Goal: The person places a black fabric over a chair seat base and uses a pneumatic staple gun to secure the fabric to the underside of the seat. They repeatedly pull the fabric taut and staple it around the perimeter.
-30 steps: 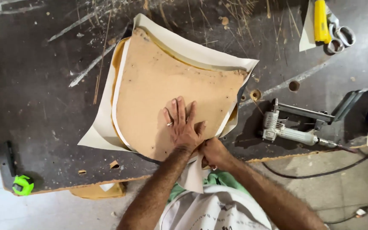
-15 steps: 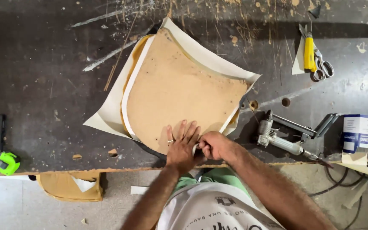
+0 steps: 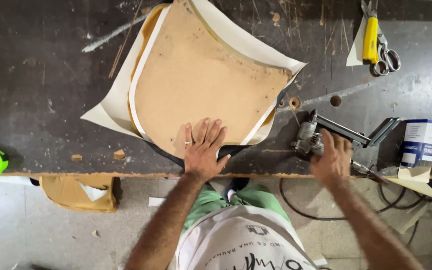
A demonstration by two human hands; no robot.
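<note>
Our one head view, looking straight down from above our desk (image 3: 51, 75), fairly near, floor along the bottom edge

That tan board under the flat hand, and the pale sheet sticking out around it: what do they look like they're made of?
The board looks like pressed fibreboard or thin plywood: matt tan, speckled, with small holes near the edges. The pale sheet seems to be vinyl or faux leather, smooth cream, bending in soft folds; real leather can't be ruled out. The left hand lies flat on the board; the right hand grips a metal stapler, grey and shiny.
</note>
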